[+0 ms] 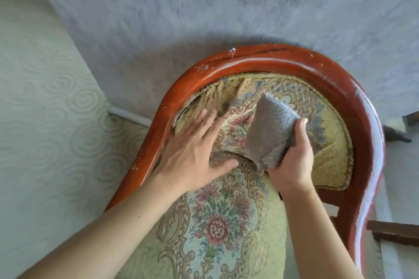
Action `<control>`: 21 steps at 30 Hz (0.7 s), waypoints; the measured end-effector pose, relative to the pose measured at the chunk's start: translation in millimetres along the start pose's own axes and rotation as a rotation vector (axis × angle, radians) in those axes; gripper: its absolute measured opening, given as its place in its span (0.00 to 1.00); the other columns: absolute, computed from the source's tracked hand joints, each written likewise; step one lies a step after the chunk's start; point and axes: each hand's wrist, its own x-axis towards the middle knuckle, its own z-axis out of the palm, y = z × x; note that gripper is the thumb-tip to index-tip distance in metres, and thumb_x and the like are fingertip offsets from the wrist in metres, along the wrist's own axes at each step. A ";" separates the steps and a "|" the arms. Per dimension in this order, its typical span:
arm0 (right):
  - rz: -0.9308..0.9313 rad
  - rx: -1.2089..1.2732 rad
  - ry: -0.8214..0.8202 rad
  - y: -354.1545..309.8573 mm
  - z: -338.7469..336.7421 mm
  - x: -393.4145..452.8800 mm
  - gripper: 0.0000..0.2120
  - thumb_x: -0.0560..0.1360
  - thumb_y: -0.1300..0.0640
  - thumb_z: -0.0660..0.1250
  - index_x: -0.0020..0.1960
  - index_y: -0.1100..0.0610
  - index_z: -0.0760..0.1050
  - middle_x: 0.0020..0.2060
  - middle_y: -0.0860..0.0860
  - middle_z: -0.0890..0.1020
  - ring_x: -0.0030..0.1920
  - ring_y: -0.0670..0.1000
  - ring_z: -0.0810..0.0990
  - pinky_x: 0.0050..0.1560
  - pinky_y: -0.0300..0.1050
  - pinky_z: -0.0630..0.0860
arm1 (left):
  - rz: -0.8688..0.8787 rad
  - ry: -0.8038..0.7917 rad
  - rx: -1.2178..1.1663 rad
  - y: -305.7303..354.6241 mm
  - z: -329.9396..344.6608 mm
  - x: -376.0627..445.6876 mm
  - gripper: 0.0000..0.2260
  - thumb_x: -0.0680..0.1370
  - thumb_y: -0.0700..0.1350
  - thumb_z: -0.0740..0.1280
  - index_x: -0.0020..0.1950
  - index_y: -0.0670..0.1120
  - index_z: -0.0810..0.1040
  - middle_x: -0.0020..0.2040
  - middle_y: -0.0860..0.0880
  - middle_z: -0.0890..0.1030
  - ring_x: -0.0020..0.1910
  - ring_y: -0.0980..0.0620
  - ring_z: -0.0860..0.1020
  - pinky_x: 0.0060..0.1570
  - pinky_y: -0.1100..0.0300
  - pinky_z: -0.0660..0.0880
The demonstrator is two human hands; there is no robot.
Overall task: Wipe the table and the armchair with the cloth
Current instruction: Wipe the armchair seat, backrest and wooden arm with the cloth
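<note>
While left hand [192, 152] lies flat, right hand [292, 161] grips fluffy cloth [269, 129].

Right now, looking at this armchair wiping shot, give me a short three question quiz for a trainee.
1. True or false: the left hand holds the grey cloth.
2. Which part does the left hand press flat on? A) red wooden frame B) floral upholstery C) wall
3. Fill in: the white specks lie on the chair's ____ frame.

Key:
1. False; the right hand grips it.
2. B
3. Wooden
</note>
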 end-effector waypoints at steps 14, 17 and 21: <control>0.208 -0.226 -0.304 97.3 32.3 -109.1 0.21 0.80 0.38 0.57 0.50 0.46 0.85 0.50 0.50 0.86 0.57 0.51 0.83 0.57 0.52 0.76 | -0.527 0.173 0.095 -7.1 16.6 -238.2 0.46 0.75 0.75 0.55 0.82 0.44 0.53 0.83 0.48 0.52 0.82 0.51 0.49 0.78 0.53 0.53; 0.243 -0.208 -0.343 111.4 38.1 -123.1 0.22 0.79 0.37 0.57 0.51 0.49 0.85 0.48 0.49 0.86 0.55 0.51 0.83 0.54 0.49 0.77 | -0.678 0.224 0.065 -8.3 26.5 -268.2 0.47 0.74 0.76 0.55 0.82 0.46 0.52 0.83 0.49 0.50 0.81 0.54 0.48 0.78 0.56 0.53; 0.164 -0.320 -0.413 125.2 45.4 -135.7 0.22 0.79 0.36 0.56 0.51 0.46 0.85 0.48 0.46 0.86 0.54 0.46 0.83 0.51 0.45 0.78 | -0.820 0.256 0.045 -15.7 41.2 -279.4 0.51 0.72 0.79 0.51 0.82 0.44 0.47 0.83 0.49 0.47 0.81 0.53 0.45 0.78 0.55 0.49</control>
